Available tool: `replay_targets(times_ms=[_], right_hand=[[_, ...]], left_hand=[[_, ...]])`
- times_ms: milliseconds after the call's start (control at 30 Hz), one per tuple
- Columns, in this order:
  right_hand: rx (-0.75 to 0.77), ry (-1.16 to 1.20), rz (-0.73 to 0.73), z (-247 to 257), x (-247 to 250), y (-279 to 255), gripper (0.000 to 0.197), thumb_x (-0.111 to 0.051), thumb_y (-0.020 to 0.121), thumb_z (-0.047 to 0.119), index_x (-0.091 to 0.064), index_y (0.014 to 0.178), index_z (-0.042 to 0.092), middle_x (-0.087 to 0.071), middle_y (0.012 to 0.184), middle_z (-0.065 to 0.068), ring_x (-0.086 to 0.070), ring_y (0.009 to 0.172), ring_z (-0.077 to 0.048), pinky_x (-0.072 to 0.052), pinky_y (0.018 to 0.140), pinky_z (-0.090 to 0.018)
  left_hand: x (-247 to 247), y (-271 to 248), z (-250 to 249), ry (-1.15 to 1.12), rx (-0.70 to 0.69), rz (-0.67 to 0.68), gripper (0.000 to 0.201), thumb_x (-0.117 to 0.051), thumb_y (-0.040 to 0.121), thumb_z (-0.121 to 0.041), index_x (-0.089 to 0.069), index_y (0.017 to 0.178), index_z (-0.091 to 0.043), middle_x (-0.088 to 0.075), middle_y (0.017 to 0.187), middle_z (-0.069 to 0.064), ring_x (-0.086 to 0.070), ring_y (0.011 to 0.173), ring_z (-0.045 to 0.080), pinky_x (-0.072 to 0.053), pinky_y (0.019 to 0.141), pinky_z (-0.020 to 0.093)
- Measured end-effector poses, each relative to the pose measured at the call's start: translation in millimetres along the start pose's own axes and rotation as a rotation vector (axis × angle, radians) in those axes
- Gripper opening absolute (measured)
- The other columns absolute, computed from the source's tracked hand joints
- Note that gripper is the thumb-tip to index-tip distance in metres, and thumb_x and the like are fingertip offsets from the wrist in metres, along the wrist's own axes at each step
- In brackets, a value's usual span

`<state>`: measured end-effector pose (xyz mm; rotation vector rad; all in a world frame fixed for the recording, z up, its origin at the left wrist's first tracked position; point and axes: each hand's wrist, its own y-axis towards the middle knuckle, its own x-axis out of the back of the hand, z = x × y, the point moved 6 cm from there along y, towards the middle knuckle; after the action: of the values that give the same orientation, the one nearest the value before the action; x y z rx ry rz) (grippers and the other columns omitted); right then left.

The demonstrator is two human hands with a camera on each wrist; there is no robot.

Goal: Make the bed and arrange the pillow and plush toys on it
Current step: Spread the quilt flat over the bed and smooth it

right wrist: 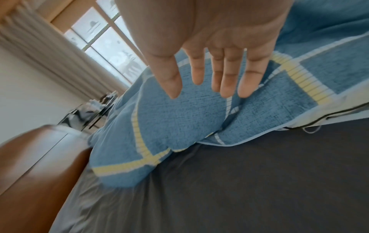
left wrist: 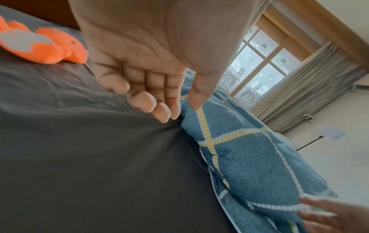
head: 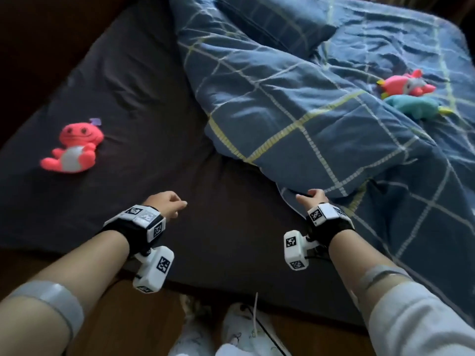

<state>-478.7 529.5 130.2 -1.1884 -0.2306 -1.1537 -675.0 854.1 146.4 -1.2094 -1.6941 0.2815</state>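
**Bed unmade: one duvet bunched, one pillow, three plush toys scattered**

One bed (head: pixel 144 104) with a dark fitted sheet, bare on its left half. One blue checked duvet (head: pixel 295 119) lies crumpled across the right half, its near edge folded back. One blue pillow (head: pixel 277 19) rests at the far end, partly on the duvet.

Plush toys, three counted: one pink-and-white toy (head: pixel 74 147) on the bare sheet, left side, well apart from the others; one pink toy (head: pixel 403 83) and one teal toy (head: pixel 416 106) just beside each other on the duvet, right side.

Left hand (head: pixel 167 204) hovers over the sheet, grip loose, fingers relaxed and slightly curled, holding nothing. Right hand (head: pixel 312 199) is at the duvet's near edge; grip wide, fingers (right wrist: pixel 229 75) straight and spread; contact with the fabric cannot be confirmed.
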Motion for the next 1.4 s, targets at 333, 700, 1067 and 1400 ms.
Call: replay_targets(times_ms=[333, 700, 1067, 1400], right_hand=[[-0.246, 0.317, -0.258, -31, 57, 59, 0.091, -0.071, 0.079, 0.019, -0.013, 0.146, -0.001, -0.027, 0.15, -0.017, -0.03, 0.139, -0.028, -0.023, 0.112, -0.033], [-0.276, 0.421, -0.014, -7, 56, 94, 0.088, -0.073, 0.068, 0.049, -0.042, 0.134, 0.001, -0.054, 0.129, -0.016, -0.056, 0.109, -0.032, -0.045, 0.099, -0.039], [0.374, 1.273, 0.376, 167, 122, -29, 0.029, -0.05, 0.092, 0.015, -0.06, 0.066, 0.007, -0.062, 0.047, 0.0, -0.06, 0.042, -0.011, -0.051, 0.045, -0.019], [0.501, 1.296, 0.587, 241, 122, -92, 0.022, -0.041, 0.095, 0.023, -0.056, 0.083, 0.012, -0.07, 0.059, 0.002, -0.067, 0.052, -0.01, -0.057, 0.061, -0.023]], left_hand=[[-71, 41, -92, -0.023, -0.187, 0.199, 0.007, -0.057, 0.089, -0.023, -0.053, 0.083, -0.023, -0.058, 0.078, -0.005, -0.054, 0.06, 0.013, -0.035, 0.05, 0.021], [-74, 59, -108, -0.069, -0.112, 0.221, 0.011, -0.058, 0.089, -0.022, -0.052, 0.081, -0.027, -0.06, 0.09, -0.001, -0.056, 0.064, 0.012, -0.035, 0.05, 0.023], [-39, 42, -189, -0.31, -0.39, 0.172, 0.138, -0.091, 0.04, -0.041, -0.005, 0.147, -0.025, -0.039, 0.145, 0.002, -0.044, 0.128, 0.016, -0.04, 0.105, 0.039], [24, 24, -241, -0.091, -0.539, -0.178, 0.036, -0.061, 0.085, -0.025, -0.066, 0.107, 0.003, -0.063, 0.117, 0.022, -0.057, 0.111, 0.035, -0.042, 0.088, 0.032]])
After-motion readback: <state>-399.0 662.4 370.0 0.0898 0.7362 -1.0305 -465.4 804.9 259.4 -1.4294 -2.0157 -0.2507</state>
